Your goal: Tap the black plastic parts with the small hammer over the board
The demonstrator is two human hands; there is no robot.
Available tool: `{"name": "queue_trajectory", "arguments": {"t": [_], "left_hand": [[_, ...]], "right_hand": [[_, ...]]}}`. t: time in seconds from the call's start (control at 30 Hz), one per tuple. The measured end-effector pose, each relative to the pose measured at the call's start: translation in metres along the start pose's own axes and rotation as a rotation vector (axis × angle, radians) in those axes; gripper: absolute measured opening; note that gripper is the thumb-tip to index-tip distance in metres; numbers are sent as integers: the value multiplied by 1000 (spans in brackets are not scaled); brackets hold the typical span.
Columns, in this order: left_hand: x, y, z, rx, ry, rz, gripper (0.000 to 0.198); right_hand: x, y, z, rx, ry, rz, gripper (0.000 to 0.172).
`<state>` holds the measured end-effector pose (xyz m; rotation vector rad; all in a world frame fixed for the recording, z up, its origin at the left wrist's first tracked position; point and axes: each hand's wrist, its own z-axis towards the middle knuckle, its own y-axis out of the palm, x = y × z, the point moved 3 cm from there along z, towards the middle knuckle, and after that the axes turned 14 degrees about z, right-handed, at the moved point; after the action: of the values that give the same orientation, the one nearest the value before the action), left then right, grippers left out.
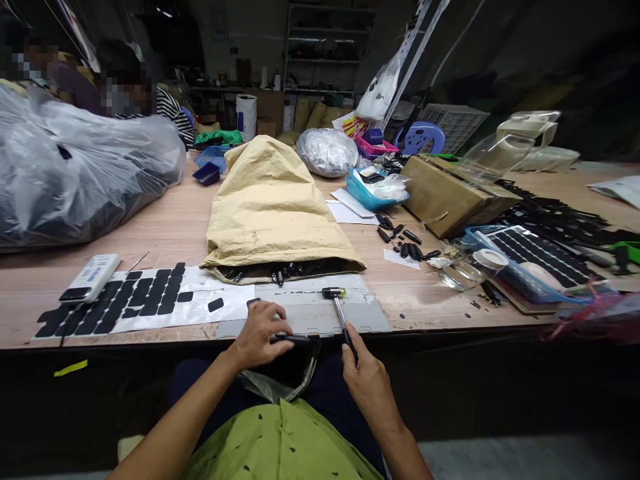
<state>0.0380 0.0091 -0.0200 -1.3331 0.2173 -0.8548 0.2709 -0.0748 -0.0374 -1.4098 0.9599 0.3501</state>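
My right hand point(365, 370) is wrapped round the black grip of a small mallet point(341, 312). The mallet's black head with a yellow-green end lies over a grey board point(363, 310) at the table's front edge. Between the fingers and thumb of my left hand point(260, 335) is a slim black plastic piece point(293, 339); its exact kind I cannot make out. A tan sack point(280, 207) lies just beyond, its mouth facing me, with several small black parts point(280, 273) showing inside. Below the table edge, an open bag point(280, 383) sits at my lap.
Black stickers point(163, 293) on white backing sheets and a white power strip point(93, 277) lie left. A large plastic bag point(75, 173) fills the far left. Loose black pieces point(410, 250), a cardboard box point(445, 193) and a blue basket point(367, 193) stand right. Two people sit at the back left.
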Motion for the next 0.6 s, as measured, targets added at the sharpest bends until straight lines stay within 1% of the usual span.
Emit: {"name": "queue_trajectory", "arguments": {"t": [0.07, 0.13, 0.23, 0.33, 0.37, 0.43, 0.5, 0.57, 0.6], "left_hand": [[11, 5, -14, -22, 82, 30, 15], [19, 12, -26, -17, 107, 77, 16], [26, 18, -34, 33, 81, 116, 18], [23, 13, -28, 100, 6, 92, 19], [17, 8, -24, 137, -47, 87, 17], [-4, -5, -13, 234, -223, 102, 12], [-36, -19, -3, 325, -461, 147, 16], [-67, -32, 7, 391, -602, 180, 22], [-81, -37, 10, 393, -702, 210, 22]], "right_hand": [[0, 1, 0, 9, 0, -22, 52], [1, 1, 0, 16, -1, -42, 52], [1, 2, 1, 9, 5, -53, 53], [1, 2, 1, 13, 2, -47, 53], [1, 2, 1, 20, -5, -36, 53], [2, 1, 2, 29, -29, 4, 54], [3, 2, 2, 32, -54, 50, 55], [4, 2, 2, 39, -79, 82, 55], [5, 3, 2, 52, -95, 93, 54]]}}
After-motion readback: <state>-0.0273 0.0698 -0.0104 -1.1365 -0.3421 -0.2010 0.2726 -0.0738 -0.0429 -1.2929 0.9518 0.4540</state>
